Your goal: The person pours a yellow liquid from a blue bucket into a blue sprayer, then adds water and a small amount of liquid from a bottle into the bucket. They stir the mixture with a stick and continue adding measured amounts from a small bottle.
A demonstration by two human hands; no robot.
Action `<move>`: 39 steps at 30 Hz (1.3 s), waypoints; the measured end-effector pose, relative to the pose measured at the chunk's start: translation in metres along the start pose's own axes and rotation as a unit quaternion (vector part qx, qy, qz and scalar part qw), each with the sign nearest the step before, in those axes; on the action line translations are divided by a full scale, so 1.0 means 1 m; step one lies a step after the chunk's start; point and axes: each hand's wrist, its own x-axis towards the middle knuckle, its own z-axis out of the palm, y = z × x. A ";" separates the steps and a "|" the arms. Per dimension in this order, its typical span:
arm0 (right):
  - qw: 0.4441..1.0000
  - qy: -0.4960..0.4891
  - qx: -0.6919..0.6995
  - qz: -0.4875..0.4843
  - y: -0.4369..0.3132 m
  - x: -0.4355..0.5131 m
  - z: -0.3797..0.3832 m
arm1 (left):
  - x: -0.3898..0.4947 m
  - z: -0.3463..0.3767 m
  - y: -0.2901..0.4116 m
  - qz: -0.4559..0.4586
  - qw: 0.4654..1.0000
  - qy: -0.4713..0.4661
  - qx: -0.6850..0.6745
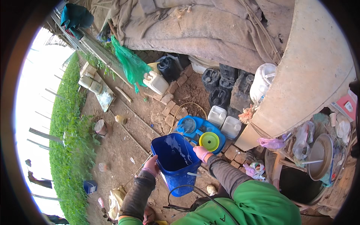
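Observation:
A deep blue plastic bucket (180,181) hangs between my two hands, its open mouth facing up and away from me. My left hand (152,166) grips its left rim. On the opposite side, my right hand (201,153) holds the rim near the corner. The inside looks wet and shiny; how much liquid it holds, I cannot tell. Just beyond the bucket lies a blue plastic tank (200,123), probably a backpack sprayer, with a round opening (188,125) and a yellow-green round lid or cup (209,141) on it. A thin yellowish hose (194,103) curves behind the tank.
White plastic jugs (231,127) and dark canisters (219,97) stand past the tank. Loose bricks (170,108) edge the soil. At right, a metal basin (320,157) sits above a dark water vat (299,184). Green plants (69,135) line the left; a small pail (100,127) stands nearby.

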 end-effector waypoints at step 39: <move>0.982 -0.024 0.174 0.071 -0.008 0.008 0.022 | -0.023 -0.002 0.028 0.017 0.999 0.003 0.040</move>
